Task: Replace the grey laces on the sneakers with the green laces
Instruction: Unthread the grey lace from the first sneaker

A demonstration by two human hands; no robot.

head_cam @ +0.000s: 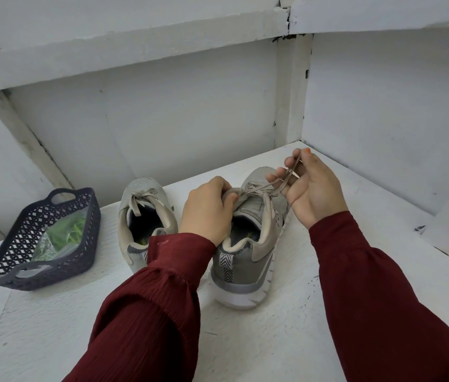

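Observation:
Two grey sneakers stand on a white surface, heels toward me. The right sneaker (248,260) is in the middle; my left hand (206,210) grips its tongue at the top. My right hand (311,188) pinches a grey lace (278,183) and holds it pulled up and to the right from the knot. The left sneaker (140,216) stands beside it with its grey lace still tied. The green laces (66,232) lie in a clear bag inside the dark basket (85,244) at the left.
White walls close the surface at the back and right, forming a corner just beyond the right sneaker. The white table surface (286,340) stretches toward me between my red sleeves.

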